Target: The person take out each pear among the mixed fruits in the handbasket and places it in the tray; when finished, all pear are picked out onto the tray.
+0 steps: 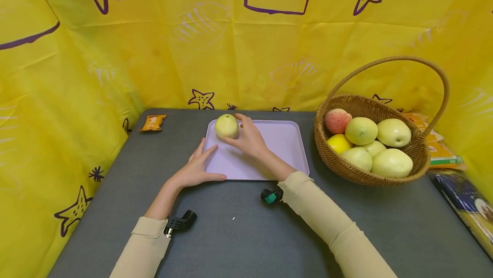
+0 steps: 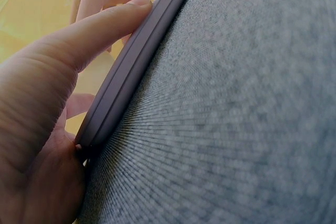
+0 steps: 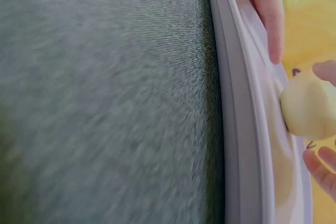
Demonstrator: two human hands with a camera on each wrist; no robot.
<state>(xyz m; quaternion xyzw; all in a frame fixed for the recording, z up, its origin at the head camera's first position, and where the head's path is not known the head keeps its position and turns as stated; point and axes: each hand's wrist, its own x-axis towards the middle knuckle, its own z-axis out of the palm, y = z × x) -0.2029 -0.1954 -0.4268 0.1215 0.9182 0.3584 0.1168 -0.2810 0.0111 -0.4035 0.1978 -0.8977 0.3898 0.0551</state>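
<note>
A round pale-green fruit, apple- or pear-like, sits at the far left of a lilac tray. My right hand curves loosely around its right side, thumb in front. In the right wrist view, the fruit rests on the tray, and the lower fingertips stand slightly apart from it. My left hand is at the tray's near left corner, fingers spread. Its thumb lies along the front edge, touching the tray rim in the left wrist view.
To the right stands a wicker basket with a tall handle, holding several pale fruits, a peach and a yellow fruit. Packages lie beyond it. A small orange packet is at the table's far left.
</note>
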